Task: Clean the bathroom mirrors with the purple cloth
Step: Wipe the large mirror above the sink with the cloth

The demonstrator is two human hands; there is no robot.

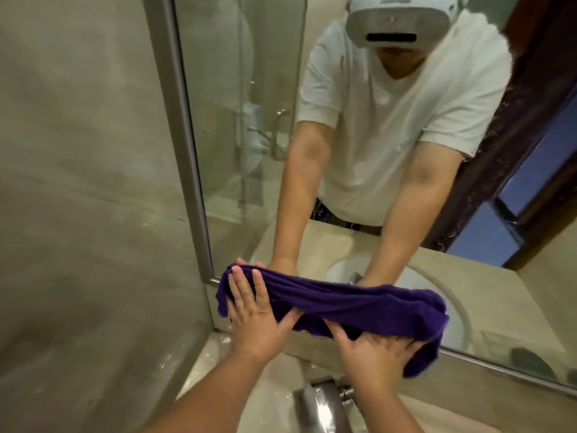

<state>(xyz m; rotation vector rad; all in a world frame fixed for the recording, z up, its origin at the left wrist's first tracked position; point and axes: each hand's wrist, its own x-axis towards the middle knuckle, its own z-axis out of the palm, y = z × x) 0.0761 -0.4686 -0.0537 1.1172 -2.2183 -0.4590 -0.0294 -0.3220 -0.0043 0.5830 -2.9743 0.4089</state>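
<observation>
My left grip [249, 310] and right grip [374, 351] lie flat, fingers apart, pressing the purple cloth [359, 304] against the mirror [237, 182] near its bottom-left corner; unpinched, it may slip down.

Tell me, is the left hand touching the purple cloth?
Touching. The head view shows the left hand flat on the purple cloth, fingers spread across its left end.

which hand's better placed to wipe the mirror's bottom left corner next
Left. The left hand presses the purple cloth flat right beside the metal frame at the mirror's lower left corner, while the right hand presses the cloth's other end, farther along the bottom edge.
</observation>
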